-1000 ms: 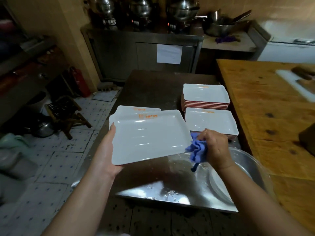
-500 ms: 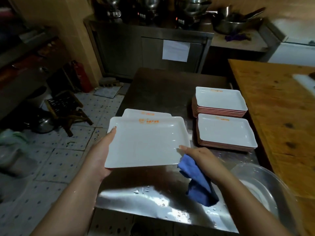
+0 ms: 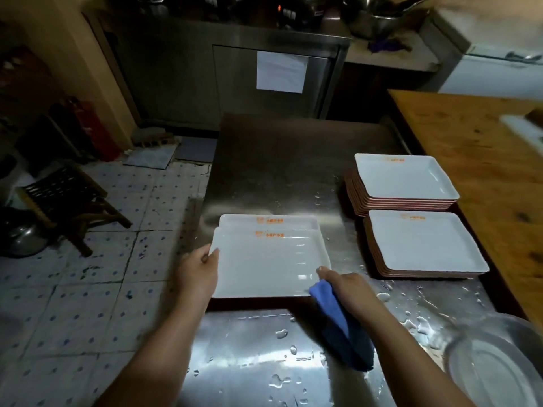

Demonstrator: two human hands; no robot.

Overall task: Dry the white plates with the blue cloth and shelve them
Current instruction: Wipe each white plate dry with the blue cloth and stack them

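Observation:
A white rectangular plate [image 3: 264, 264] with an orange logo lies level, low over another white plate [image 3: 266, 221] on the wet steel table [image 3: 279, 168]. My left hand [image 3: 198, 273] grips its left edge, thumb on the rim. My right hand [image 3: 345, 287] holds the plate's right front corner, thumb on top, with the blue cloth [image 3: 342, 326] gripped under the palm and hanging toward me. Two stacks of white plates stand to the right, a far stack [image 3: 404, 177] and a near stack [image 3: 423, 243].
A metal basin [image 3: 496, 365] with water sits at the table's front right corner. A wooden counter [image 3: 482, 160] runs along the right. Left of the table is tiled floor with a small wooden stool [image 3: 69, 201] and a pot [image 3: 20, 233]. A steel cabinet [image 3: 235, 69] stands behind.
The plate has come down from a raised, tilted hold to lie low over the other plate. My right hand moved from clutching the bunched cloth to holding the plate's corner, cloth hanging.

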